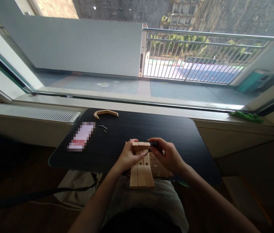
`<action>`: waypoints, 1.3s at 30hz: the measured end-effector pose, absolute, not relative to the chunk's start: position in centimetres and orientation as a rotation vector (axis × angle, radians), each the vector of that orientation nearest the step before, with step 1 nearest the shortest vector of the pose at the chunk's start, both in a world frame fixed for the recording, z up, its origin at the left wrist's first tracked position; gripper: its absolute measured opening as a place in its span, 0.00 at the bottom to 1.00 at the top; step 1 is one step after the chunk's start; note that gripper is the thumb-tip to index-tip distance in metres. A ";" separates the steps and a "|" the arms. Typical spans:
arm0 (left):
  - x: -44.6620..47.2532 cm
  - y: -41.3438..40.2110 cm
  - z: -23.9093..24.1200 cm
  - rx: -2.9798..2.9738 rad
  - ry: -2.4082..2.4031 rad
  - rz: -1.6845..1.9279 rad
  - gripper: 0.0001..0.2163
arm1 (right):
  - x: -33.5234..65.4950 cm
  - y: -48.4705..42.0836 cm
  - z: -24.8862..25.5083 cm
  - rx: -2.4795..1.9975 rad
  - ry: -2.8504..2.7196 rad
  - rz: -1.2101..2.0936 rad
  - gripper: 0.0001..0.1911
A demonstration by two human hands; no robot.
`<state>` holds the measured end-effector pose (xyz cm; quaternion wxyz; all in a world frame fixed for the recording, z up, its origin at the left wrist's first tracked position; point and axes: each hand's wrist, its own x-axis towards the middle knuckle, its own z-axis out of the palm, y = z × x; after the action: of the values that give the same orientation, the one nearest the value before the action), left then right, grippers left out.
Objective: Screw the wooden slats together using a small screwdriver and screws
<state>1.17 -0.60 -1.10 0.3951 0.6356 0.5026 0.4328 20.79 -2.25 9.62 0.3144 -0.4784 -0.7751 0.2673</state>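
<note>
A light wooden piece point(141, 177) made of several joined strips, with dark round holes, extends over the table's front edge towards my lap. My left hand point(130, 156) is closed around its left side, the thumb lying across the strips. In my right hand point(166, 153) is a screwdriver point(153, 144) with a black handle. Its metal shaft slants down to the left, its tip close to my left thumb at the wood. Whether the tip sits in a screw is too small to tell. A brown speckled board point(160, 166) lies beneath and to the right of the wooden piece.
On the black table point(171, 129) lie a curved wooden piece point(106, 112), small screws point(103, 127) and a blurred pink-white sheet point(81, 136). Behind it run a window sill and a radiator point(35, 113). A green cloth point(246, 116) rests on the sill at right.
</note>
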 end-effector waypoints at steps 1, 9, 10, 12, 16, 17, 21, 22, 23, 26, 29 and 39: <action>1.1 -0.6 -1.0 1.601 1.270 1.100 0.25 | 20.7 -2.3 9.5 -1.262 -2.037 0.719 0.13; 0.0 -0.7 0.4 1.710 1.330 1.227 0.11 | 20.7 -2.7 9.3 -1.291 -2.020 0.672 0.09; 0.0 -0.7 0.4 1.749 1.333 1.225 0.10 | 20.8 -2.7 9.2 -1.276 -2.017 0.660 0.09; 0.1 -0.7 0.5 1.805 1.343 1.215 0.06 | 20.9 -2.4 9.2 -1.229 -1.990 0.624 0.08; 0.2 -0.7 0.3 1.836 1.388 1.205 0.06 | 21.1 -1.9 9.2 -1.150 -1.908 0.576 0.06; 0.2 -0.7 0.3 1.837 1.393 1.207 0.06 | 21.1 -1.9 9.2 -1.146 -1.898 0.576 0.06; 0.2 -0.8 0.2 1.826 1.392 1.210 0.07 | 21.1 -2.0 8.9 -1.168 -1.875 0.576 0.05; 0.2 -0.9 0.2 1.822 1.393 1.208 0.06 | 21.1 -2.1 8.7 -1.173 -1.872 0.579 0.05; 0.2 -0.9 0.2 1.819 1.395 1.206 0.06 | 21.0 -2.1 8.5 -1.175 -1.872 0.585 0.05; 0.2 -0.9 0.2 1.820 1.393 1.201 0.06 | 20.9 -2.1 8.0 -1.182 -1.883 0.613 0.06; 0.2 -0.9 0.2 1.828 1.398 1.205 0.06 | 20.8 -2.0 7.9 -1.197 -1.876 0.642 0.06; 0.2 -0.9 0.2 1.809 1.402 1.193 0.07 | 20.6 -1.1 10.3 -1.284 -2.117 0.690 0.06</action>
<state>0.16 -0.87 0.19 0.2768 0.6734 0.5219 0.4444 20.64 -1.12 10.32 0.2819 -0.4793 -0.7902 0.2577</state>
